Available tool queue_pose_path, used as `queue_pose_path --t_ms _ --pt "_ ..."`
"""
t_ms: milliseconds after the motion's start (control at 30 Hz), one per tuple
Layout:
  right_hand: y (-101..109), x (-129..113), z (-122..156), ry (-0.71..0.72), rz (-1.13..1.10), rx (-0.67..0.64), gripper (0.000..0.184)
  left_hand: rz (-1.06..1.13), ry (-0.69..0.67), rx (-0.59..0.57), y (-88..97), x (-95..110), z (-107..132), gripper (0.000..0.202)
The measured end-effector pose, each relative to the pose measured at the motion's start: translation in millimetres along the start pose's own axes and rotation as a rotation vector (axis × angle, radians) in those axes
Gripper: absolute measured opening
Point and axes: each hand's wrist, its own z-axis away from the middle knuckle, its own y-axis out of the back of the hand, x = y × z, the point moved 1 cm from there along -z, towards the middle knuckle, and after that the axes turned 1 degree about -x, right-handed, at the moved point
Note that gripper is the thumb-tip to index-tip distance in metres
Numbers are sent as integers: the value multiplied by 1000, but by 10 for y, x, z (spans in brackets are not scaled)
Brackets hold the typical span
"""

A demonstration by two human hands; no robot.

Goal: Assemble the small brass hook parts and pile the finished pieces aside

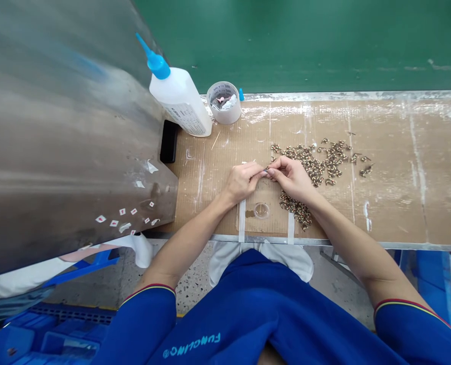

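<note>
My left hand [242, 181] and my right hand [291, 177] meet fingertip to fingertip above the cardboard-covered bench [385, 192]. Both are closed in a pinch on a tiny dark metal piece [266, 170], mostly hidden by the fingers. Its size and colour resemble the loose pieces nearby. Behind and beside my right hand spreads a pile of small brass-and-dark metal pieces [312, 165], with more of them under its wrist. Just below my hands, a small clear round dish [261, 210] sits on a cardboard patch taped down with white strips.
A white squeeze bottle [183, 101] with a blue nozzle stands at the back left. Beside it are a tape roll [225, 114] holding scraps, a blue cap [241, 94] and a black box-like object [168, 142]. A metal panel [69, 126] walls the left; a green surface [305, 45] lies beyond.
</note>
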Motion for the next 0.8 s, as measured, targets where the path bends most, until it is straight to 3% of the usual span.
queue_pose_path --t_ms 167,367,633,800 --pt "-29 5 13 42 4 -13 28 16 -38 35 -6 2 16 36" --pt "-43 -1 28 37 -18 7 31 -47 31 9 14 27 -4 35" --pt "-63 -85 -11 92 29 34 10 29 87 -44 154 69 -88 35" --pt "1 -151 -91 111 63 64 7 95 138 -23 249 87 -177 36"
